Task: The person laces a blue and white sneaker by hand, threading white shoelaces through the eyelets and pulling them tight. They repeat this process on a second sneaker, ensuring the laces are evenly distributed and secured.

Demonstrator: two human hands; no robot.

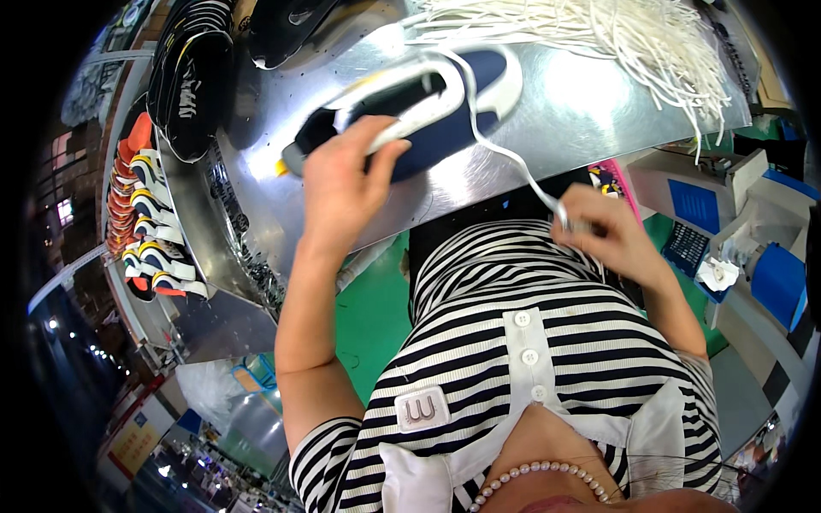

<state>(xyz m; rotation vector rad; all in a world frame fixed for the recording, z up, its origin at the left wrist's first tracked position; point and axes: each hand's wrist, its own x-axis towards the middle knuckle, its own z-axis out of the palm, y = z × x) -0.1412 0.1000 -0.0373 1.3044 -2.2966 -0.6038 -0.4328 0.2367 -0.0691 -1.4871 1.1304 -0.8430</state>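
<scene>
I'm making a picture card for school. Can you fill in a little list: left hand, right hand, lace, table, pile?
Left hand: holding a navy and white shoe part, a bit blurred
Right hand: pinching a white lace
Lace: runs from the shoe part to the right hand; threading unclear
Table: shiny metal
Pile: many loose white laces on the table

Navy and white on the shoe upper [440, 147] at top centre, with yellow at its left end, then white all along the lace [505, 152]! Bold black-and-white stripes across the shirt [479, 359] below, and orange, white, yellow and black through the stacked uppers [152, 209], far left.
</scene>
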